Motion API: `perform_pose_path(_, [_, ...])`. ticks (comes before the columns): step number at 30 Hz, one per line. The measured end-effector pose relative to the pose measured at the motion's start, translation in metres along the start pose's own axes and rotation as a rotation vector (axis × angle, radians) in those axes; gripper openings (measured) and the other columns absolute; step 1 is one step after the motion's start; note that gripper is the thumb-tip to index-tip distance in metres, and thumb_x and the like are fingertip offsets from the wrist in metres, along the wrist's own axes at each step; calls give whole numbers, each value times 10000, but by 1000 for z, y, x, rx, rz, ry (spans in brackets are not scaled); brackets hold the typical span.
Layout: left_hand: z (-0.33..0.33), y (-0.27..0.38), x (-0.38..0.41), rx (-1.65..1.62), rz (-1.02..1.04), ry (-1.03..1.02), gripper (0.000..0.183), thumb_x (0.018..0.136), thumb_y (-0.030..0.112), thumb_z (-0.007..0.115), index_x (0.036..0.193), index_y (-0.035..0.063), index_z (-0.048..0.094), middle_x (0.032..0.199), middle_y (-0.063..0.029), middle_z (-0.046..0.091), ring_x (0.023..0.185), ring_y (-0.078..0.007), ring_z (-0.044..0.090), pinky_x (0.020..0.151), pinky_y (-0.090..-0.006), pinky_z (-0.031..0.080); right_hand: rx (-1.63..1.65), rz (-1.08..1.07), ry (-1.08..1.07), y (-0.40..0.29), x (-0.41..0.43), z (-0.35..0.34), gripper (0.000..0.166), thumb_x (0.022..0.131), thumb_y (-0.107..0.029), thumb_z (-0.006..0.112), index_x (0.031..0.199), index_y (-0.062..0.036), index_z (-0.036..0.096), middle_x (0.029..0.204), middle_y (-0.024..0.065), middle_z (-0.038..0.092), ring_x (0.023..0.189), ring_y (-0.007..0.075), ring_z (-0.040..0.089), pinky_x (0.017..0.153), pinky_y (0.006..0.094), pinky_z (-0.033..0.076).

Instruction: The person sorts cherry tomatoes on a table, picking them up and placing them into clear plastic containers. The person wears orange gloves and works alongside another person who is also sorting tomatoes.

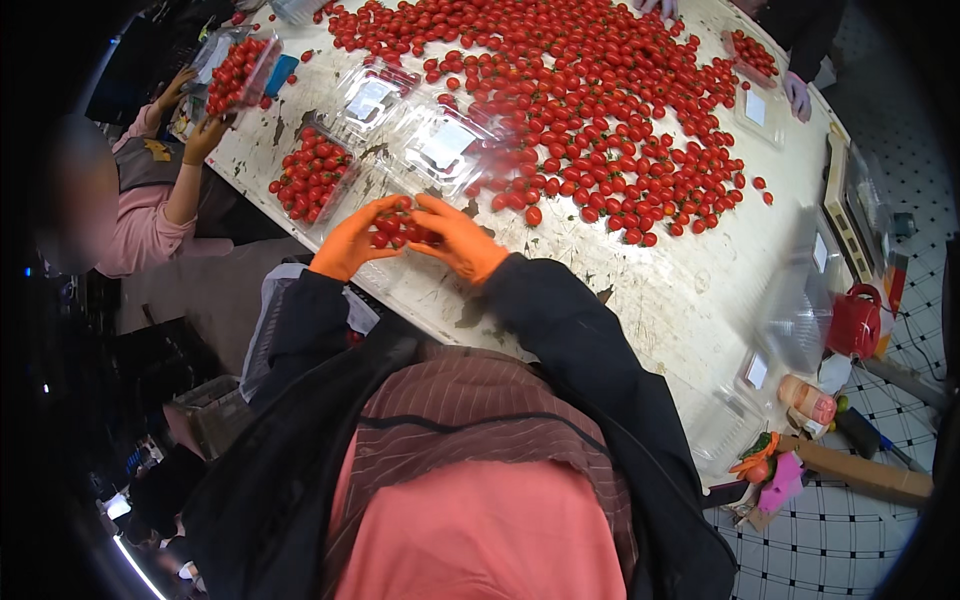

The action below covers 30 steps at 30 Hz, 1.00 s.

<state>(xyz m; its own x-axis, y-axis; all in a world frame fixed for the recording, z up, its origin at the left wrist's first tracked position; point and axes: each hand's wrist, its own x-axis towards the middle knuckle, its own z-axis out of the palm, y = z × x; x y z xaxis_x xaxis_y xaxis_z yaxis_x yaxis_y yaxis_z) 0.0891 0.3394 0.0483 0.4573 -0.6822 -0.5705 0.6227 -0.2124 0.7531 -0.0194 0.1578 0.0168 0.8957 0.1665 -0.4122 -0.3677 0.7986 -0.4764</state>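
Note:
My left hand (352,241), in an orange glove, is curled around the left side of a cluster of small red tomatoes (390,229). My right hand (459,238), gloved alike, cups the cluster from the right. Whether the tomatoes lie in my fingers or in a container between them cannot be told. Just beyond, a clear plastic clamshell box (444,144) with a white label stands on the white worktable (667,300), and a second labelled box (369,99) is behind it. An open clear box filled with tomatoes (309,176) stands to the left of my left hand.
A large spread of tomatoes (600,112) covers the table's far part. At left a co-worker holds a filled box (238,75); another person's gloved hand (798,97) rests at the far right edge. Stacked clear boxes (796,319) and a red kettle-like vessel (855,322) are at right.

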Motion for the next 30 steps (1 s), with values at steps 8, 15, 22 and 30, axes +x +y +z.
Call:
perform_pose_path(8, [-26, -40, 10, 581, 132, 427, 573, 905, 348, 618, 1358, 48, 437, 1326, -101, 476, 1148, -244, 536, 876, -380, 493, -133, -43, 25, 4, -16, -17, 661, 928, -263, 593, 1461, -40, 271, 1447, 138, 370, 1285, 218, 437, 984, 323, 440])
perform_pose_path(15, [40, -92, 58, 1530, 615, 581, 607, 826, 276, 677, 1322, 23, 436, 1403, -208, 372, 1318, -385, 311, 1056, -503, 269, -456, -171, 250, 5, -67, -85, 387, 940, -252, 575, 1269, -48, 554, 1135, 68, 644, 1047, 170, 601, 885, 290, 462])
perform_pose_path(22, [28, -67, 116, 1573, 689, 636, 548, 824, 234, 660, 1298, 46, 458, 1414, -179, 366, 1328, -359, 309, 1061, -540, 233, -1248, -778, 563, -16, -59, -127, 344, 815, -127, 633, 1145, -37, 598, 1088, 150, 594, 1011, 330, 554, 896, 389, 439])
perform_pose_path(30, [80, -49, 88, 1382, 837, 497, 556, 754, 181, 725, 1251, 62, 506, 1320, -180, 438, 1235, -363, 399, 981, -457, 356, -2006, -778, 704, -51, -21, -130, 165, 763, -219, 667, 884, -110, 639, 861, 69, 599, 870, 269, 573, 705, 414, 429])
